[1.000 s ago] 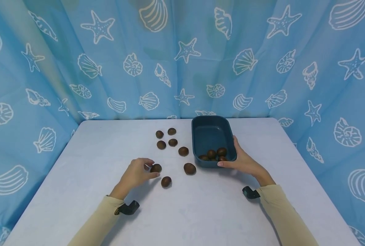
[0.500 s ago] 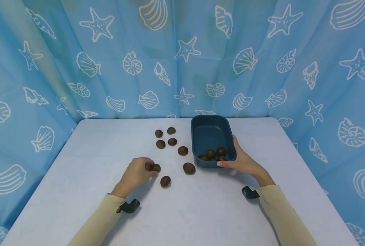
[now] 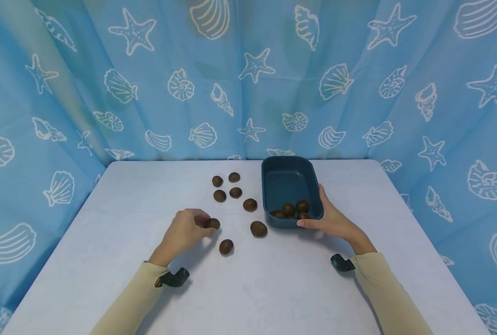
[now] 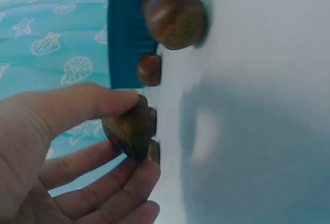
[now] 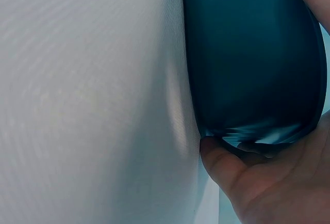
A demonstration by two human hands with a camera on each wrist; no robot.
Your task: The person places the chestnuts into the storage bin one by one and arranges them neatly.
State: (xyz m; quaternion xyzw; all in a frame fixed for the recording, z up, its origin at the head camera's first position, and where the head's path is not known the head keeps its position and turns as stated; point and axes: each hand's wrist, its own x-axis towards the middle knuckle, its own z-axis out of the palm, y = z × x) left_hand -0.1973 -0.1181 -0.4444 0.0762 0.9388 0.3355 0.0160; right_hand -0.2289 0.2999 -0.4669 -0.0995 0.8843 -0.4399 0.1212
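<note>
The left hand is pinching a brown nut between thumb and fingers, the blue container sitting at the nut's two o'clock, while the right hand is gripping its five-o'clock corner, spread wide! That nut is looking light, hard and slick, its broad middle probably offering the surest hold.

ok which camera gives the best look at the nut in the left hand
The left wrist view: there the nut, held in the left hand, appears large, with most of its near side uncovered. The head view shows it small and partly hidden by that hand. The right wrist view does not show it.
</note>
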